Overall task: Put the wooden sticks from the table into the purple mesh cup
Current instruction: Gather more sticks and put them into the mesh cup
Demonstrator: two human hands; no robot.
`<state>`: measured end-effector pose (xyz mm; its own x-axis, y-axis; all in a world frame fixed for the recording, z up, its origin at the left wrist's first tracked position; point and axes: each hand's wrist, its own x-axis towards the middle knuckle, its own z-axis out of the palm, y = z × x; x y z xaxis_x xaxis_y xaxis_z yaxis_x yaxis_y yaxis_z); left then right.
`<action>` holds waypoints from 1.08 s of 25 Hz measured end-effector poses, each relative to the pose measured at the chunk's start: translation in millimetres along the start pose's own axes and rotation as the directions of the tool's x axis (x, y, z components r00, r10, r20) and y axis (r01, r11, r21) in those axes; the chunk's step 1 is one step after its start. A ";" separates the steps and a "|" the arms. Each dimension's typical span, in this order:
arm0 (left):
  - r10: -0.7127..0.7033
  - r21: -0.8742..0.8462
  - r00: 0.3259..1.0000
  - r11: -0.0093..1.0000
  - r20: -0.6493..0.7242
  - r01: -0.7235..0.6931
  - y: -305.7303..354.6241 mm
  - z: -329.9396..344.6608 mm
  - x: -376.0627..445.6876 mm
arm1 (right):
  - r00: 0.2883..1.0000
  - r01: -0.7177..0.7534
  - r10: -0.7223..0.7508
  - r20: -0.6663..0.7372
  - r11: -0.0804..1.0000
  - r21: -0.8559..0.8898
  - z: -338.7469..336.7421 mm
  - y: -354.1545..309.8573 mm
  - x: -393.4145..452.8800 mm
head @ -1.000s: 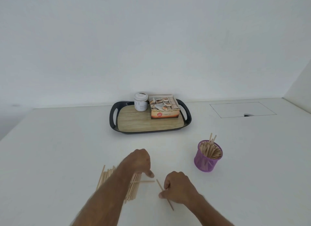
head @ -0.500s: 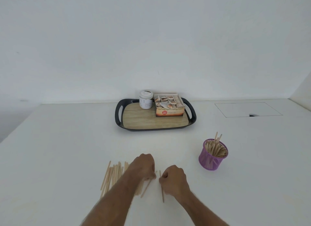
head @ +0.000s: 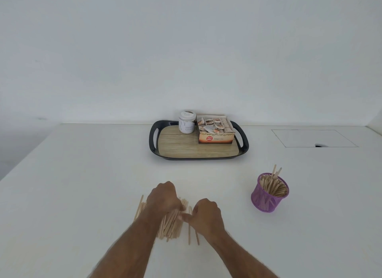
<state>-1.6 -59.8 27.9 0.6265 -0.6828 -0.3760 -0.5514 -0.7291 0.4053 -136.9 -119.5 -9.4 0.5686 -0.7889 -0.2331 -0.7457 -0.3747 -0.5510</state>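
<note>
We see the pile of wooden sticks (head: 170, 223) lying flat on the white table (head: 82, 184), well to the left of the purple mesh cup (head: 268, 193), which already stands full of sticks. The left hand (head: 163, 197) arches palm-down over the pile, fingers curled onto it. Just right of the pile, the right hand (head: 204, 214) rests knuckles-up, fingers bent together against two stray sticks (head: 189, 235).

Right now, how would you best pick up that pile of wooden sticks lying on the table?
Probably pinch the wooden sticks across the bundle near its middle, coming down from above. They lie flat and roughly parallel on the table, so squeezing from both sides, as the left hand and right hand are placed, gathers them together.
</note>
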 end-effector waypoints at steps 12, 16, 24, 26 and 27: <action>-0.028 -0.076 0.999 0.997 0.021 0.030 -5.7 8.4 1.8 | 0.994 -0.070 0.073 0.080 0.997 -0.038 -2.2 -14.6 8.0; -0.044 -0.114 0.999 0.992 0.020 0.046 -8.2 7.6 2.3 | 0.996 -0.061 0.068 0.061 0.993 -0.104 -3.0 -13.6 10.7; -0.097 -0.225 0.995 0.969 0.034 0.102 -12.5 7.0 3.0 | 1.000 -0.007 0.011 0.017 0.974 -0.228 -2.2 -10.0 14.6; -0.110 -0.252 0.993 0.960 0.047 0.118 -13.4 7.2 3.2 | 1.000 0.007 -0.006 0.006 0.963 -0.271 -0.8 -10.6 13.7; -0.115 -0.267 0.992 0.956 0.051 0.125 -13.8 7.5 3.2 | 1.000 0.009 -0.010 -0.001 0.958 -0.286 -0.1 -11.2 13.3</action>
<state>4.0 -52.2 14.9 0.6567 -0.5957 -0.4624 -0.3019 -0.7696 0.5627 -121.0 -125.8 -6.3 0.5754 -0.7857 -0.2270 -0.8088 -0.5054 -0.3006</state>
